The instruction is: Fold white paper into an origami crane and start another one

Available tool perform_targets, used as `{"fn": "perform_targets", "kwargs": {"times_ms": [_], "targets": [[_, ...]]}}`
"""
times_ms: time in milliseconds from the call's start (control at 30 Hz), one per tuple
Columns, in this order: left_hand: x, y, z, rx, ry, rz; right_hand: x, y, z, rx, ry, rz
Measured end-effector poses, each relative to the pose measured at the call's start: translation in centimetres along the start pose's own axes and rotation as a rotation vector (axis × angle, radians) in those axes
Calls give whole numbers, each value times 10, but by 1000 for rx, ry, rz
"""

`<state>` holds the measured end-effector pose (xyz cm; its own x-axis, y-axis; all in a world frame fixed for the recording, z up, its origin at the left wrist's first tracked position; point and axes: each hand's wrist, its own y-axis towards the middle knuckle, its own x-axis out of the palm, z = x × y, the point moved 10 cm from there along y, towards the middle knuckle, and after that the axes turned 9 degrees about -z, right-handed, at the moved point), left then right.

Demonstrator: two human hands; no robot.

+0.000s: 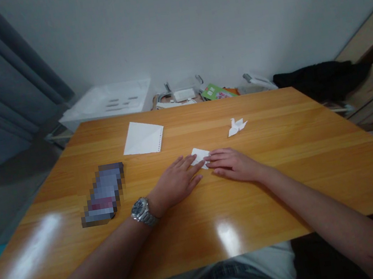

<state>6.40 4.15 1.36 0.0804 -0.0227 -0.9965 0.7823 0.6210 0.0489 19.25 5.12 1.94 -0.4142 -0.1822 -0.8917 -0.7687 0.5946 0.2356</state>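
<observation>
A small folded piece of white paper lies on the wooden table between my two hands. My left hand, with a metal watch on its wrist, rests palm down with fingers stretched and apart, fingertips on the paper's left and near side. From the other side, my right hand lies low over the table, its fingers extended and touching the paper's right edge. Part of the paper is hidden under the fingertips. Beyond my right hand stands a white origami bird with a raised neck and spread wings.
A white notepad sheet with a perforated edge lies at the back left. Nearer on the left is a phone, its picture blurred out. Behind the wooden table are a white foam tray, a green booklet and dark cloth.
</observation>
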Motion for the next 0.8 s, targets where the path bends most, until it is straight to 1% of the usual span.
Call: {"fn": "perform_targets", "kwargs": {"times_ms": [133,267,467,667,800], "targets": [[1,-1,1,25,-4,-49,0,0,0,15,8,2],[0,-2,3,6,-13,-25,0,-1,-1,31,28,-2],[4,-2,4,-11,-6,-10,-1,-2,-3,18,36,-3],[6,-2,0,-8,-14,-31,3,-3,0,16,-5,-38],[6,-2,0,-13,-13,-41,7,-4,-1,-12,-29,-55]]}}
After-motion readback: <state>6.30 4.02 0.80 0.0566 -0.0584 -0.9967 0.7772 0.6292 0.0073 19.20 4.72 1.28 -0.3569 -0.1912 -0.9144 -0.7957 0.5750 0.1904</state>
